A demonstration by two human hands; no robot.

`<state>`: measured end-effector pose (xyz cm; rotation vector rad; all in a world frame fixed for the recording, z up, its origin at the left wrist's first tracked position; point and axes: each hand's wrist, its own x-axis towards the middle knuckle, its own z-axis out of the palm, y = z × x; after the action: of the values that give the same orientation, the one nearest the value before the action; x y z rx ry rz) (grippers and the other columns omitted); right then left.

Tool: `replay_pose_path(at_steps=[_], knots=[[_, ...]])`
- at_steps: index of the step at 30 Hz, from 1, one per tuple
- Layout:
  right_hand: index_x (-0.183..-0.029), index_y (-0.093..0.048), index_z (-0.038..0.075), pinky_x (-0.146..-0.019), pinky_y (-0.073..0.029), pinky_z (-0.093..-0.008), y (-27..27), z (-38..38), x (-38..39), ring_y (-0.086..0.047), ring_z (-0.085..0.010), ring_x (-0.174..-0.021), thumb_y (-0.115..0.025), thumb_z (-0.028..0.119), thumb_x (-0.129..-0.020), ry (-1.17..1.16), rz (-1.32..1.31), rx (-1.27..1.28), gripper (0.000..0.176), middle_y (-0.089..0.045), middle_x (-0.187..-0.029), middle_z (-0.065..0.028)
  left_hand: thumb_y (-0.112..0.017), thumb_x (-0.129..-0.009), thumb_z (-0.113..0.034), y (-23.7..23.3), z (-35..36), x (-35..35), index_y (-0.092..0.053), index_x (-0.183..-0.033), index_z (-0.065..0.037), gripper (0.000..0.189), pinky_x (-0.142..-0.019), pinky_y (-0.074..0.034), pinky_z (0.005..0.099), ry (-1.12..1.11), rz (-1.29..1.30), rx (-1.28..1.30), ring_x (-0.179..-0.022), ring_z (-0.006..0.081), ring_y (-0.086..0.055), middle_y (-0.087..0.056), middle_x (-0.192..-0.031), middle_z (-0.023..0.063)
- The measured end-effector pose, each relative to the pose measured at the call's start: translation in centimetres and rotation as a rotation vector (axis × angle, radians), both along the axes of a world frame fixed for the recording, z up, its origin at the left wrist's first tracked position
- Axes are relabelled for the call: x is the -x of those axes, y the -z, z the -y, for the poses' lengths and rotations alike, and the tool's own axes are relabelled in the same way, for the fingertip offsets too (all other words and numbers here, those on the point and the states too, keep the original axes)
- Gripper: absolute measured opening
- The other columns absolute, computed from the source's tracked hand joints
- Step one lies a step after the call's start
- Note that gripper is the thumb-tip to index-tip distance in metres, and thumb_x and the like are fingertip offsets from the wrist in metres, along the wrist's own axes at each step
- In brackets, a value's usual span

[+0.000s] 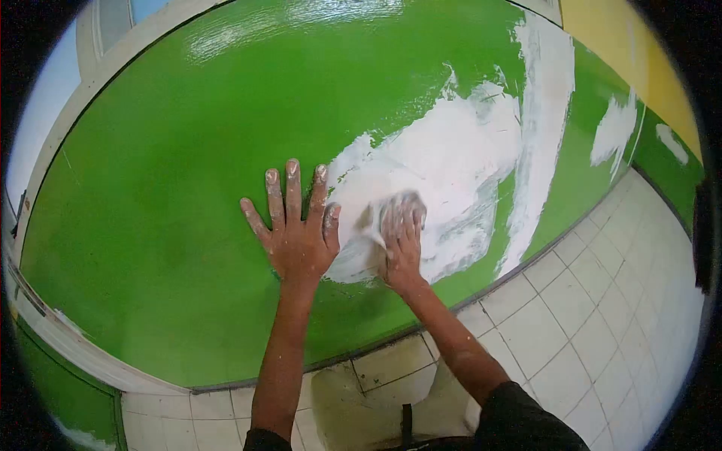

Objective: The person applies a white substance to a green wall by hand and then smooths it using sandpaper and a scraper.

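My left hand (301, 237) lies flat on the green wall (173, 188), fingers spread, with white powder on the fingertips. It holds nothing and rests at the left edge of a large white filler patch (459, 150). To its right, my right hand (402, 233) presses against the lower part of that patch. Its fingers are whitened and smeared by motion. A pale, thin sheet (374, 225) shows at the thumb side, held under the fingers against the wall; its exact kind is hard to make out.
A tall white filler strip (540, 113) runs down the wall at the right, with a smaller white patch (614, 131) beyond it. Light floor tiles (579, 323) meet the wall's foot. A pale frame (60, 143) borders the left side, and a yellow wall section (639, 52) stands upper right.
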<state>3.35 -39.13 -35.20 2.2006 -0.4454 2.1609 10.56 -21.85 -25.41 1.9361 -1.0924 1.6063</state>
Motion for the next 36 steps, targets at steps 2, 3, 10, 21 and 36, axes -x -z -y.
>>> replay_pose_path(at_steps=[2,3,10,21,36], knots=[[-0.150,-0.028,0.002,-0.121,-0.006,-0.0460,2.3,2.7,1.8,-0.016,-0.0320,-0.148,-0.037,0.034,-0.102,-0.014,-0.338,0.282,0.058,-0.019,-0.159,-0.0188,-0.045,-0.098,-0.043,-0.1,-0.2,-0.2,-0.046,-0.143,-0.027,0.048,-0.113,-0.004,0.0669,-0.023,0.025,-0.053,-0.145,0.0353,-0.024,-0.032,-0.156,0.0091],[-0.152,-0.022,0.002,-0.121,-0.005,-0.0470,0.8,4.4,3.2,-0.017,-0.0315,-0.148,-0.035,0.035,-0.103,-0.262,-0.317,0.074,0.060,-0.019,-0.159,-0.0176,-0.045,-0.098,-0.043,0.0,-0.4,-0.3,-0.046,-0.143,-0.027,0.048,-0.113,-0.004,0.0669,-0.026,0.030,-0.057,-0.145,0.0353,-0.024,-0.032,-0.156,0.0091],[-0.151,-0.024,0.003,-0.118,-0.020,-0.0412,-3.4,1.1,-3.2,-0.023,-0.0220,-0.145,-0.036,0.032,-0.104,-1.185,0.687,-0.578,0.056,-0.023,-0.158,-0.0166,-0.034,-0.100,-0.048,-0.1,-0.6,0.0,-0.044,-0.145,-0.027,0.050,-0.113,-0.004,0.0671,-0.027,-0.003,-0.071,-0.146,0.0344,-0.023,-0.029,-0.157,0.0079],[-0.149,-0.024,0.000,-0.120,-0.014,-0.0386,-6.5,3.8,3.9,-0.024,-0.0234,-0.145,-0.033,0.034,-0.105,-0.492,-0.069,-0.378,0.056,-0.024,-0.157,-0.0161,-0.021,-0.099,-0.057,0.1,-0.5,0.0,-0.043,-0.145,-0.026,0.059,-0.113,-0.001,0.0679,-0.022,-0.022,-0.091,-0.146,0.0355,-0.022,-0.029,-0.157,0.0084],[-0.147,-0.036,0.003,-0.117,-0.009,-0.0585,-3.5,-0.7,1.8,-0.017,-0.0390,-0.147,-0.035,0.029,-0.098,-0.197,-0.138,-0.033,0.056,-0.029,-0.155,-0.0190,-0.022,-0.099,-0.058,-0.1,-0.4,-0.2,-0.042,-0.146,-0.026,0.060,-0.114,-0.003,0.0665,-0.018,0.021,-0.062,-0.146,0.0351,-0.021,-0.029,-0.157,0.0090]])
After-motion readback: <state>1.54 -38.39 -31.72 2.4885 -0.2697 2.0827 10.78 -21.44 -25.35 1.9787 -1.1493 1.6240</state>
